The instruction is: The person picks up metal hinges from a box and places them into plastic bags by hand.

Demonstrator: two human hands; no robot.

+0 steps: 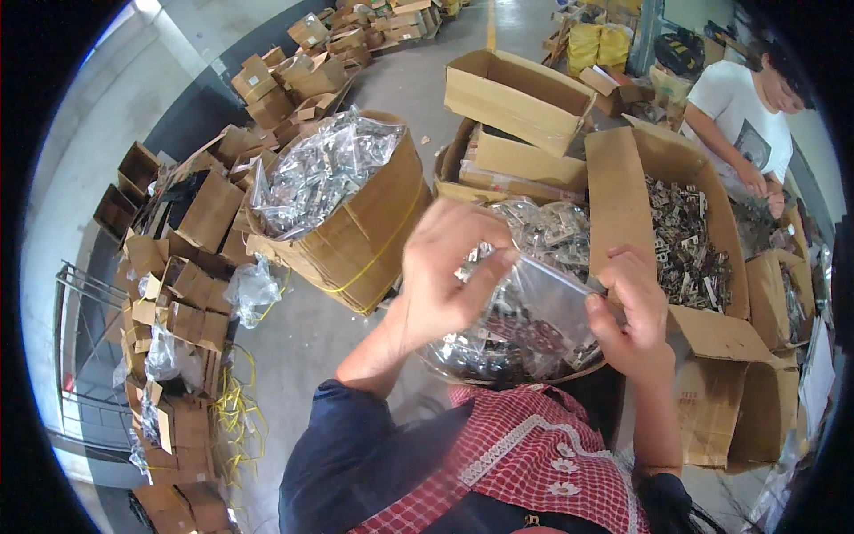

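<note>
A transparent plastic bag hangs in front of my apron, its top edge stretched between my two hands. My left hand pinches one upper corner between thumb and fingers. At the other end of that edge, my right hand is closed on the plastic with its thumb pressed along it. Small parts show through the film, but I cannot tell which lie inside this bag and which lie behind it. Right below is a wide container with several filled bags of metal parts.
Left of my hands stands a large cardboard box heaped with bagged metal parts. Loose metal pieces fill a box on the right, near a co-worker. An open carton lies beyond. Yellow straps and flattened cartons litter the left floor.
</note>
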